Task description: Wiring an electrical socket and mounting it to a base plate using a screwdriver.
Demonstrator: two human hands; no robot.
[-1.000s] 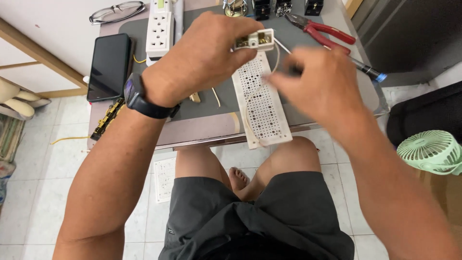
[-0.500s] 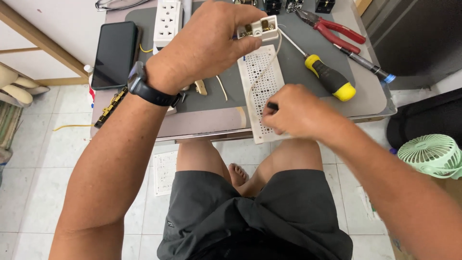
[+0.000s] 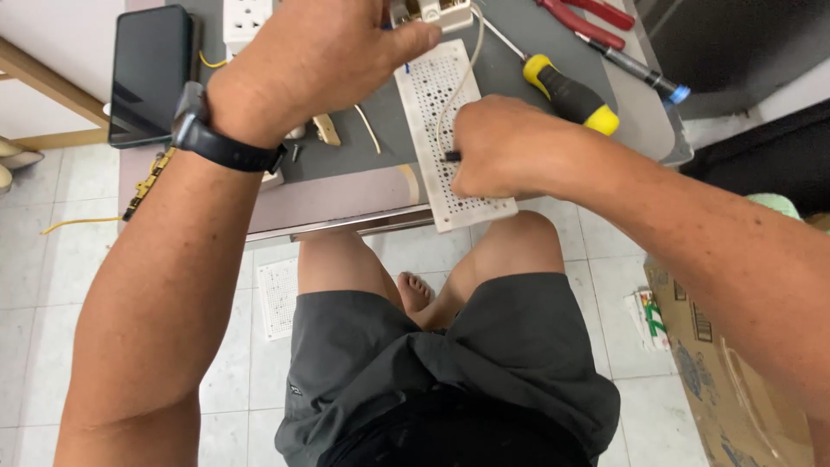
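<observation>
The right hand (image 3: 506, 147) pinches a thin white wire (image 3: 456, 91) over the perforated white board (image 3: 450, 130); the wire arcs up to a small socket part (image 3: 432, 12) clamped by the left hand (image 3: 311, 65). A yellow-handled screwdriver (image 3: 571, 93) lies just beside.

Room to the right of the right hand (image 3: 506, 147) is blocked by a yellow-handled screwdriver (image 3: 566, 91), while bare grey tabletop (image 3: 385, 143) is left open to its left.
</observation>
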